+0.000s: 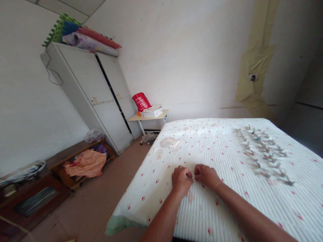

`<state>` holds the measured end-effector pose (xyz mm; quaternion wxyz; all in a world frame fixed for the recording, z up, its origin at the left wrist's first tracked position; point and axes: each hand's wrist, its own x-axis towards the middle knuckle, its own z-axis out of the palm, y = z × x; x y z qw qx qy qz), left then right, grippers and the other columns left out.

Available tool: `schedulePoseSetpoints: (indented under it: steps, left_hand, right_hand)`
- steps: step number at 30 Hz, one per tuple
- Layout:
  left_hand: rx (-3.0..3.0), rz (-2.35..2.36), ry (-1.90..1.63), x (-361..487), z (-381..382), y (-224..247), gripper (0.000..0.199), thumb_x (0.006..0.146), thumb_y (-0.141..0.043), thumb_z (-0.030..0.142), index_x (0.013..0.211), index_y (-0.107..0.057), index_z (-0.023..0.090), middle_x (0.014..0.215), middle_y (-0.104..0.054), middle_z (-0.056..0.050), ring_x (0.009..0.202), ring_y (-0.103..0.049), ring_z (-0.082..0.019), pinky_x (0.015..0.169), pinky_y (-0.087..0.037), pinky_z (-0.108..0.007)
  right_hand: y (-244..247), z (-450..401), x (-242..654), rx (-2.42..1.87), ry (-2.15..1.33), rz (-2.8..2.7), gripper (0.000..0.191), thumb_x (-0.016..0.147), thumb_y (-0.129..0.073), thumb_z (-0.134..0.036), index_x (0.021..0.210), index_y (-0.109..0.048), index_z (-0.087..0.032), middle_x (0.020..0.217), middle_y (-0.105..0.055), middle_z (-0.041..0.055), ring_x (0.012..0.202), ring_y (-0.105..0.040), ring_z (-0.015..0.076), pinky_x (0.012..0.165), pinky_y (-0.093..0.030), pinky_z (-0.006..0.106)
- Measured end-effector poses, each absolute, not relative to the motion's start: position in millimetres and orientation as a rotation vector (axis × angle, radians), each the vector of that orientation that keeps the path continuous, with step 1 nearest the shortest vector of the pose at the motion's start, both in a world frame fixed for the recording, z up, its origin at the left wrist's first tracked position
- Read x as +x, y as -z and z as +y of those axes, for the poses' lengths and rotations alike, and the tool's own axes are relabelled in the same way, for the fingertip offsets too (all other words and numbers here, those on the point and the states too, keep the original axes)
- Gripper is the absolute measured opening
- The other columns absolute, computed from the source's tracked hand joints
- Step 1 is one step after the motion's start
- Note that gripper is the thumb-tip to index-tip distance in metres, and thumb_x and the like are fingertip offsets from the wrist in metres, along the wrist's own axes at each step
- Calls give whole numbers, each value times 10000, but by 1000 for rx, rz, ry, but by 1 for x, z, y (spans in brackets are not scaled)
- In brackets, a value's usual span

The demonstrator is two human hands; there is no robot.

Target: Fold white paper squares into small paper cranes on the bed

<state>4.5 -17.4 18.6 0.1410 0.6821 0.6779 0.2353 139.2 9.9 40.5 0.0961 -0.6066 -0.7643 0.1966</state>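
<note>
Two bare forearms reach in from the near side of the bed, the left hand (181, 179) and the right hand (207, 176) resting close together with curled fingers almost meeting, low on a white ribbed quilted bed cover flecked with small red marks (228, 215); whether they pinch anything between them is too small to tell. Toward the far corner of the cover lies a loose patch of crumpled white paper (169, 143), well apart from the hands, and to the right spreads a blurred band of small grey-brown scraps (262, 154). Beyond the bed stand a small cream-topped table (135, 117) bearing a glossy red bag (141, 101) and a white box (150, 112), and a tall pale grey two-door wardrobe (93, 94)
</note>
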Motion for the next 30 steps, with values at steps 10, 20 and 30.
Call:
schedulePoseSetpoints:
  steps: [10, 20, 30]
  left_hand:
    - [1987, 1942, -652, 2, -14, -13, 111, 637, -584, 124, 697, -624, 208, 842, -587, 16, 870, -513, -143, 783, -356, -249]
    - [2004, 1839, -759, -1, -19, -11, 124, 605, -613, 133, 679, -642, 228, 853, -564, 22, 888, -494, -144, 799, -348, -259]
    - [2047, 1784, -791, -4, -19, -7, 98, 614, -628, 142, 655, -651, 228, 840, -562, 25, 863, -489, -134, 774, -352, -246]
  right_hand:
    - [-37, 13, 139, -1792, -584, -2263, 147, 633, -522, -141, 728, -618, -200, 777, -631, 2, 717, -557, 132, 579, -281, 226]
    - [-29, 8, 151, -1507, -604, -2311, 141, 638, -521, -138, 672, -639, -209, 750, -613, -16, 695, -545, 106, 587, -306, 195]
    - [-31, 3, 151, -1495, -577, -2325, 138, 675, -534, -171, 693, -660, -223, 757, -605, -13, 744, -543, 120, 628, -325, 203]
